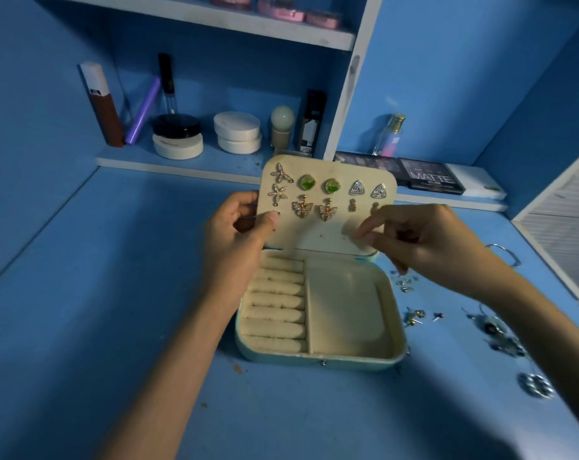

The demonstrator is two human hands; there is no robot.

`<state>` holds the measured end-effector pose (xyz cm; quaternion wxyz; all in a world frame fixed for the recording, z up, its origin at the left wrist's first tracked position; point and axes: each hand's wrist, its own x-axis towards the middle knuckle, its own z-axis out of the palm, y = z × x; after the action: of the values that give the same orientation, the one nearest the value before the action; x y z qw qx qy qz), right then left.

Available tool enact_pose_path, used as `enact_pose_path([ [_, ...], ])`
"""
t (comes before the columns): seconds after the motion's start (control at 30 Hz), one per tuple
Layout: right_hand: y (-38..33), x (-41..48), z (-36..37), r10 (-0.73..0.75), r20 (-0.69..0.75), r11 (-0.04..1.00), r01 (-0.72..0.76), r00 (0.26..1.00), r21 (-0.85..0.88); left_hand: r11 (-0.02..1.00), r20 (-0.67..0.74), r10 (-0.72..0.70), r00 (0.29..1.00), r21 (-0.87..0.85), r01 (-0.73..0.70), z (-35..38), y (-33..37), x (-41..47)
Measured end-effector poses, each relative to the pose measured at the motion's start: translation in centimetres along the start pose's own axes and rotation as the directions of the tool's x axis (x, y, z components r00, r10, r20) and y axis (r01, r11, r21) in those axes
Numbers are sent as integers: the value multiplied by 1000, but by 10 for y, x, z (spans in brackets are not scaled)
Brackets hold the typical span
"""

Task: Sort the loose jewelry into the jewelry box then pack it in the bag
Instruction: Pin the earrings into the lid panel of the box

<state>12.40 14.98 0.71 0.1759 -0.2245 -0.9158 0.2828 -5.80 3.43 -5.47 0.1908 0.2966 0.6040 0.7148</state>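
Note:
The pale green jewelry box (394,355) lies open on the blue table, with ring rolls on its left side and a bare compartment on the right. Its cream lid (328,166) stands upright, and several pairs of earrings (318,186) are pinned to it. My left hand (235,240) grips the lid's left edge, thumb on the front beside a small earring (276,213). My right hand (424,242) reaches to the lid's lower right, thumb and forefinger close together at the panel; I see nothing between them. Loose jewelry (414,318) lies scattered on the table to the right of the box.
A metal hoop (502,254), dark pieces (500,333) and a round silver piece (536,387) lie at the right edge. Cosmetics jars (237,132), tubes and a perfume bottle (389,136) stand on the back shelf, and eyeshadow palettes (431,177) lie behind the lid. No bag is in view.

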Motion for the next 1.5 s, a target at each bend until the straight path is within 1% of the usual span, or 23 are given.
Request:
enact_pose_path([
  [0.07,12,-1,-14,53,70,997,-48,996,-65,1000,-5,-1,1000,1,1,0,-1,0],
  [0.13,25,-1,-21,116,153,970,-78,981,-230,1000,-6,6,1000,1,-6,0,0,0],
  [0.2,35,-4,-24,191,220,920,-97,956,-380,1000,-1,8,1000,-6,-8,0,0,0],
  [0.27,40,-9,-25,225,266,895,-91,937,-436,1000,4,8,1000,-10,-8,0,1,0],
  [0.33,44,-13,-25,219,278,892,-77,935,-446,1000,5,4,1000,-17,-4,0,1,0],
  [0.47,55,-19,-22,175,210,902,-72,962,-425,999,1,-4,1000,-35,4,0,1,0],
  [0.63,60,-21,-16,89,148,902,-16,985,-431,1000,0,-5,1000,-24,5,-1,0,1],
  [0.8,54,-20,-11,56,174,896,27,983,-444,1000,-5,-20,1000,-17,20,-1,0,1],
  [0.97,52,-19,-9,66,197,876,38,978,-480,1000,-5,-22,1000,-6,22,-1,1,1],
  [1.13,52,-21,-8,83,151,788,28,985,-614,1000,-4,-26,1000,-9,26,0,3,0],
  [1.3,44,-25,-3,90,122,711,22,988,-703,1000,-7,-30,1000,-9,30,0,3,0],
  [1.4,39,-27,-1,86,118,693,26,989,-721,1000,-4,-27,1000,-9,27,0,3,0],
  [1.5,37,-28,0,90,106,699,13,990,-715,1000,-1,-22,1000,-15,22,0,4,-1],
])
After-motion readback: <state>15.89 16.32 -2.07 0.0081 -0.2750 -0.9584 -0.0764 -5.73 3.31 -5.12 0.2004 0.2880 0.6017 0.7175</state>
